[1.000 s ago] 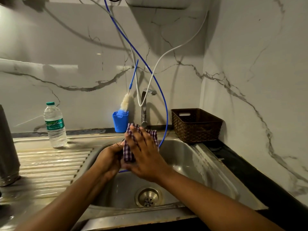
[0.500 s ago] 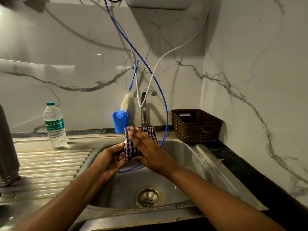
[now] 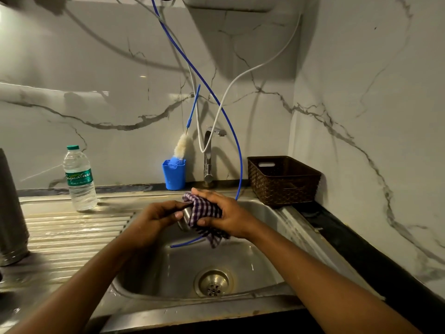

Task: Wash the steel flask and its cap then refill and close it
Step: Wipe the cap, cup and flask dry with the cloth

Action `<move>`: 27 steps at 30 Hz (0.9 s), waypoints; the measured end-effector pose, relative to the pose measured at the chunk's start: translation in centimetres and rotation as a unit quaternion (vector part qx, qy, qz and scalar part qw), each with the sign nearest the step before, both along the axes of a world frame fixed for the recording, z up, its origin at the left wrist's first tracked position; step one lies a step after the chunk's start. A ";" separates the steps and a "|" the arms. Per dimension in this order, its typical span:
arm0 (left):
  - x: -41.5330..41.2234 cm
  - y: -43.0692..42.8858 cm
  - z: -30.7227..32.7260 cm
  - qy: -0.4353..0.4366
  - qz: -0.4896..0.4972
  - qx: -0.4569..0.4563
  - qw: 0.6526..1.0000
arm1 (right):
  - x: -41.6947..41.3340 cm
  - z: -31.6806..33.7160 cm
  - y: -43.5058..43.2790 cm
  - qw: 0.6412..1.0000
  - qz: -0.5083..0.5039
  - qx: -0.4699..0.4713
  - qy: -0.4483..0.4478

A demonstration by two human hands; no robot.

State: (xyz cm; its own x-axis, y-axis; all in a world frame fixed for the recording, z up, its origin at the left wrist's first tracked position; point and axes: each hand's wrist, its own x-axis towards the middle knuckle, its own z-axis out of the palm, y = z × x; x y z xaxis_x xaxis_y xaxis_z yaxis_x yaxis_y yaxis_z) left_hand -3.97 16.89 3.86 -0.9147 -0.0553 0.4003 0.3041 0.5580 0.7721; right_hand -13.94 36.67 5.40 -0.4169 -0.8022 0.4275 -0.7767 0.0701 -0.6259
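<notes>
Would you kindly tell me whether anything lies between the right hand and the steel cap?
Yes: the checked cloth is wrapped over the right side of the cap, so the right hand grips the cap through it. The left hand holds the bare steel directly.

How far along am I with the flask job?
Washing looks mostly done: no water runs from the tap. In hand: the left hand holds the steel cap over the sink while the right hand wipes it with the checked cloth. Left: refill the flask standing on the drainboard, then close it.
</notes>
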 end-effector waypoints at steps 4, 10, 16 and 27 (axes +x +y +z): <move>0.3 0.0 0.5 0.037 0.050 -0.258 0.964 | -0.2 0.8 0.3 0.988 -0.008 0.065 0.141; 0.3 0.4 0.6 0.209 0.014 -0.358 0.910 | 0.2 1.3 0.3 0.956 -0.009 0.061 0.286; 0.6 0.1 0.3 0.097 -0.013 0.060 0.993 | 0.9 0.6 -0.3 0.956 -0.022 -0.023 0.290; 0.5 1.4 0.7 -0.005 -0.096 0.347 0.933 | 1.9 -0.8 -0.9 0.932 -0.034 -0.023 0.360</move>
State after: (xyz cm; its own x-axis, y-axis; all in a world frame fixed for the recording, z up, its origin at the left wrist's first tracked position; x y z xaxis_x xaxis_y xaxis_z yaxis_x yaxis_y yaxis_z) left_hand -3.49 18.30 4.61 -0.9379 -0.1326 0.3207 0.3381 -0.1409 0.9305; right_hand -12.01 35.73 4.61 -0.0583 -0.7579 0.6498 -0.9914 0.1203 0.0513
